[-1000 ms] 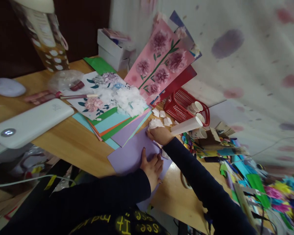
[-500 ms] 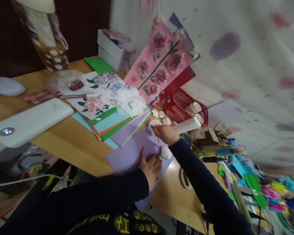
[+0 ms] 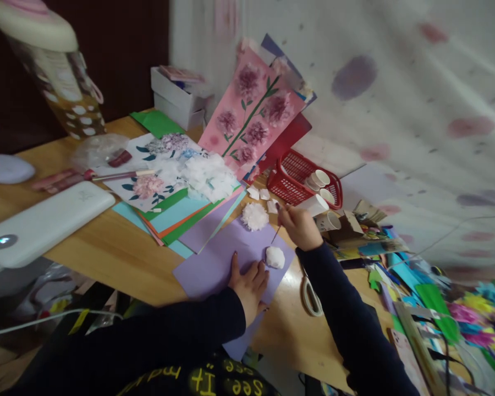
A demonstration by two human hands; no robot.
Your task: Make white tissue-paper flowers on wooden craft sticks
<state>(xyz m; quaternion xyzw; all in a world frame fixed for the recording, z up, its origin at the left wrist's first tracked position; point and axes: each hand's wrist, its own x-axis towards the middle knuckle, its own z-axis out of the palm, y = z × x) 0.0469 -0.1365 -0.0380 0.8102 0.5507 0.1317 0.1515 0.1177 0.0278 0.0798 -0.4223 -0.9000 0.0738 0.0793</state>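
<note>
My left hand [image 3: 248,285] lies spread on a sheet of purple paper [image 3: 208,261], fingers apart. With its fingers pinched, my right hand [image 3: 300,224] holds a thin stick [image 3: 275,235] that slants down toward a rounded white lump [image 3: 275,257] on the paper's right side. I cannot tell whether the stick's lower end touches the lump. A fluffy white paper flower [image 3: 254,216] sits at the far edge of the purple sheet, apart from both hands. Several small white paper pieces [image 3: 264,194] lie just behind it.
A red basket [image 3: 289,190] with paper cups stands behind my right hand. Scissors [image 3: 311,297] lie by my right forearm. Stacked coloured papers [image 3: 181,220] bear white paper petals [image 3: 210,176]. A pink flower picture [image 3: 251,115] leans behind; a white power bank [image 3: 49,220] lies left.
My right hand has moved away from the white flower, to the right and slightly nearer the rounded lump, with the stick. The flower now shows uncovered. My left hand stays on the paper.
</note>
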